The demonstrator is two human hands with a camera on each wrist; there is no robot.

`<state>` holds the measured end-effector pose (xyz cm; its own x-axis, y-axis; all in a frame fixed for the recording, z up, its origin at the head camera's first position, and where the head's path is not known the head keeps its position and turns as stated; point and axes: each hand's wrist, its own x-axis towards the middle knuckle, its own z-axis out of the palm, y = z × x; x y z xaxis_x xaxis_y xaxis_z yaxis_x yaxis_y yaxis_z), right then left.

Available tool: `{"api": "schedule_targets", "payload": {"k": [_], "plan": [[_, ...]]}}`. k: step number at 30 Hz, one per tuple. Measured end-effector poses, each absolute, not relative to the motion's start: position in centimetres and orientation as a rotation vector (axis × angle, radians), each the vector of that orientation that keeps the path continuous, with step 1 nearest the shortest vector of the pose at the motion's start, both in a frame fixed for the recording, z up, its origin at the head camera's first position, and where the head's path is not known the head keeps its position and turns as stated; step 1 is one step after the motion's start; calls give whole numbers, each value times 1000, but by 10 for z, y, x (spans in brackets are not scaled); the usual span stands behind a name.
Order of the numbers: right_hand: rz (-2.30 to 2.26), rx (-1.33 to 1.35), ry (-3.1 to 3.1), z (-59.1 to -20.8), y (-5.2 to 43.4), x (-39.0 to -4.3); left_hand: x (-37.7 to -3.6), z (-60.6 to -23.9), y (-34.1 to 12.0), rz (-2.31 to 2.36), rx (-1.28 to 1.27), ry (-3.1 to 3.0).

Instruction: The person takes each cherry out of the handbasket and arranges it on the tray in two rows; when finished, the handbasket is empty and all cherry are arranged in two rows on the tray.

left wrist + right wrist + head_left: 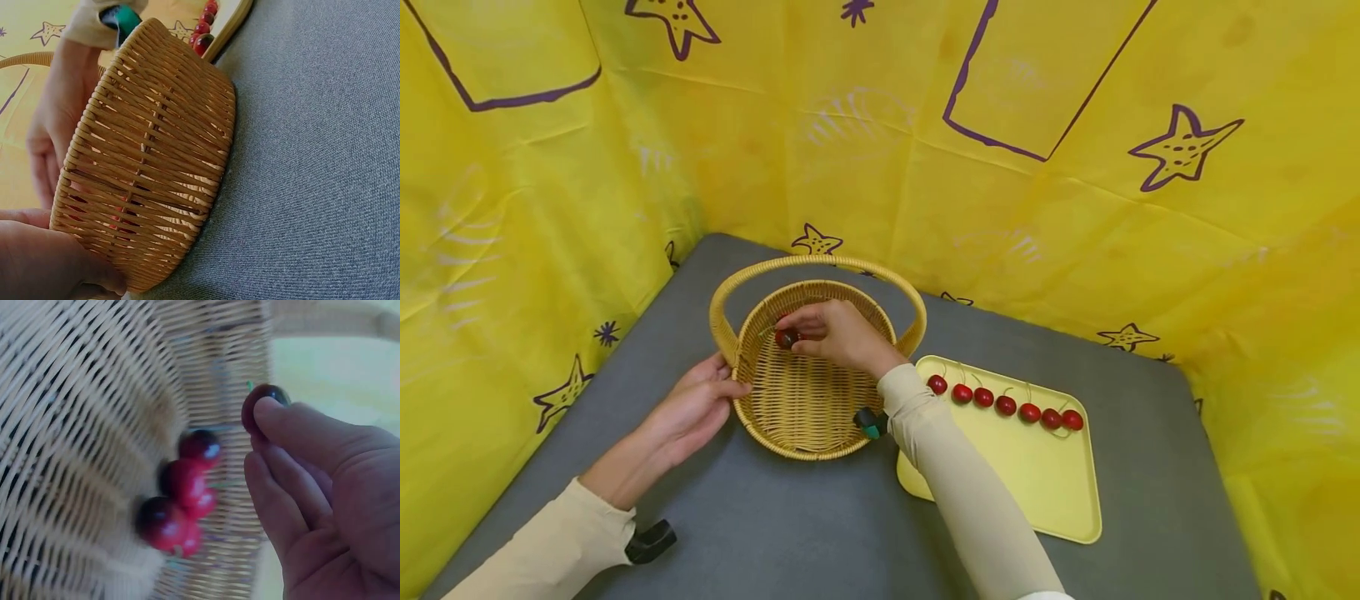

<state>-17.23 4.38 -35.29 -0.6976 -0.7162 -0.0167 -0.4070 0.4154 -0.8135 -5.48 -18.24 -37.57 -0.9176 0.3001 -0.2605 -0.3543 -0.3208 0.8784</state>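
Observation:
A round wicker basket point(805, 417) with an arched handle stands on the grey tabletop. My right hand point(831, 333) reaches into it and pinches a dark red cherry point(787, 337) between its fingertips point(269, 412); the right wrist view shows that cherry point(253, 406) above several cherries point(181, 506) lying against the basket's inner wall. My left hand point(696, 404) rests against the basket's outer left wall point(150, 162), with the thumb at the rim. A row of several cherries point(1006, 404) lies on a yellow tray point(1045, 492) to the right.
Yellow cloth with purple stars and outlines walls in the grey table point(775, 533) on the left, back and right. The tray sits close beside the basket's right side. Bare grey surface lies in front of the basket and right of the tray.

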Motion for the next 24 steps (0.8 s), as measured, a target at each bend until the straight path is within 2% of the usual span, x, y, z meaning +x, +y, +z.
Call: {"api": "schedule_targets", "payload": {"k": [14,24], "plan": [[-1478,-1055,2496,-287,107,-91,-55,-377,-183,2246,-58,1551],[-1851,-866,2512,-288,174,-54,-54,-378,-184,2247,-54,1547]]}}
